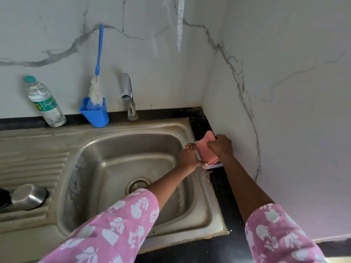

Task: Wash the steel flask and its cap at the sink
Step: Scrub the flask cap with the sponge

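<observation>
both hands are at the right rim of the sink (pixel 117 130), over the black counter (pixel 224 188) by the wall. right hand (pixel 221 146) is closed on a pink sponge (pixel 206 149), pinching its top edge. left hand (pixel 190 155) is curled round the side of a shallow pale tray (pixel 213 166) the sponge sits in — prob steadying it, tho i can't tell how tight the grip is.

the flask (pixel 29 196) lies on its side on the drainboard, far left, well apart from both hands, w/ something dark just beside it at the frame edge — maybe the cap, too cut off to say. tap (pixel 127 92) looks off, basin looks dry-ish, no water running.

so this reads as the prep step: getting the scrubber, washing itself not yet begun. next move, i'd guess — lift the sponge clear of the tray, free the left hand, reach across the basin for the flask & bring it under the tap. a brush (pixel 96 88) stands in a blue cup (pixel 95 115) behind the sink, handy for the inside. a water bottle (pixel 44 101) stands left of it.
</observation>
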